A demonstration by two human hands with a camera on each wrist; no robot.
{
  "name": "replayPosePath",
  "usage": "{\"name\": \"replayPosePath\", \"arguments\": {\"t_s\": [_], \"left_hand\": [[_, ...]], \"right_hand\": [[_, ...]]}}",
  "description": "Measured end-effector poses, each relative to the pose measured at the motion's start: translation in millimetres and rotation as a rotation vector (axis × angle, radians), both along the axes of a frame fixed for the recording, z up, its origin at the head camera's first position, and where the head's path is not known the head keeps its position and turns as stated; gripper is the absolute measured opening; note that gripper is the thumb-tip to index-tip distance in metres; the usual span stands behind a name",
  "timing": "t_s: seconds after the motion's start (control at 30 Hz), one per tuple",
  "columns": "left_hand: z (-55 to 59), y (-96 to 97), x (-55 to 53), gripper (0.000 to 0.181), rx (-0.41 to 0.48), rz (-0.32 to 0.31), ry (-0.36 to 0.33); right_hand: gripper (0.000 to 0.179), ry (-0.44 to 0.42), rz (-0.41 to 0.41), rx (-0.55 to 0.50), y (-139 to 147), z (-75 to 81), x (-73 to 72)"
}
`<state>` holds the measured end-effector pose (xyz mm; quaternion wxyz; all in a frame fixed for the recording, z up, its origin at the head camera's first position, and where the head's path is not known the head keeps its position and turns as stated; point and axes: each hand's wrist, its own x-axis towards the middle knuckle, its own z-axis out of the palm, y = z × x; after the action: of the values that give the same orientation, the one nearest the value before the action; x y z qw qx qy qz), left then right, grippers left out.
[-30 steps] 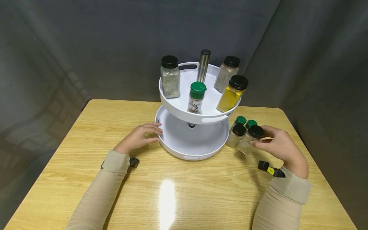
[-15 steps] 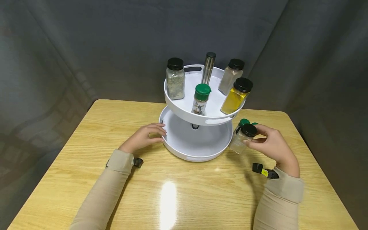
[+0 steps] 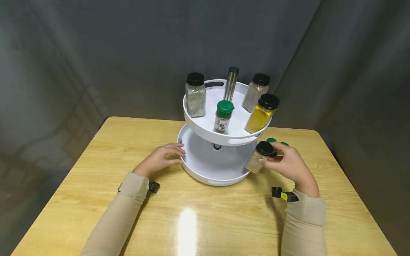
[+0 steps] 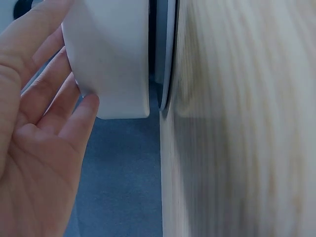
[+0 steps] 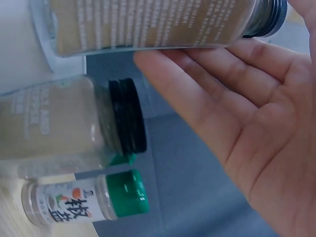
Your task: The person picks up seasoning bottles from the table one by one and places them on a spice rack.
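My right hand [image 3: 289, 165] grips a clear spice jar [image 3: 254, 163] with a black lid. The jar tilts over the right rim of the lower tier of a white two-tier turntable [image 3: 221, 182]. Printed text shows on this jar of brownish powder [image 5: 148, 24] in the right wrist view. My left hand [image 3: 158, 159] touches the lower tier's left rim with relaxed fingers, which lie along its white wall [image 4: 111, 59] in the left wrist view. Behind my right hand stand green-capped shakers [image 3: 271, 140], mostly hidden, and another black-lidded jar [image 5: 54, 121].
The upper tier [image 3: 208, 136] carries a jar of pale green herbs [image 3: 195, 101], a green-capped shaker [image 3: 223, 119], a yellow jar [image 3: 260, 117] and a jar of beige powder [image 3: 253, 96]. A metal post [image 3: 230, 85] rises through it. Dark curtains [image 3: 144, 57] surround the wooden table [image 3: 224, 220].
My right hand has carried the spice jar left, from among the other containers to the lower tier's right rim. My left hand has stayed at the left rim. The head view shifted slightly.
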<state>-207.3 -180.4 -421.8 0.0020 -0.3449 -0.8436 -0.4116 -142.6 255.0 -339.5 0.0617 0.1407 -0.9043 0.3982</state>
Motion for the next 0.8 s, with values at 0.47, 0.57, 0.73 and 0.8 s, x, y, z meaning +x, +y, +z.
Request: {"name": "replayPosePath", "arguments": {"t_s": [0.47, 0.57, 0.73, 0.8], "left_hand": [[-5.7, -1.2, 1.1, 0.020, 0.015, -0.005, 0.000], [-7.5, -1.7, 1.9, 0.020, 0.017, -0.006, -0.006], [-7.8, -1.7, 0.0, 0.020, 0.029, -0.016, 0.000], [-6.7, -1.6, -1.0, 0.020, 0.035, -0.019, -0.005]], "right_hand": [[0.031, 0.112, -0.017, 0.000, -18, -10.7, -4.3], [0.036, 0.115, -0.016, 0.001, -23, -13.9, -5.7], [0.040, 0.072, 0.004, 0.008, -29, -14.0, -7.7], [0.041, 0.060, 0.024, 0.009, -32, -13.2, -9.0]]}}
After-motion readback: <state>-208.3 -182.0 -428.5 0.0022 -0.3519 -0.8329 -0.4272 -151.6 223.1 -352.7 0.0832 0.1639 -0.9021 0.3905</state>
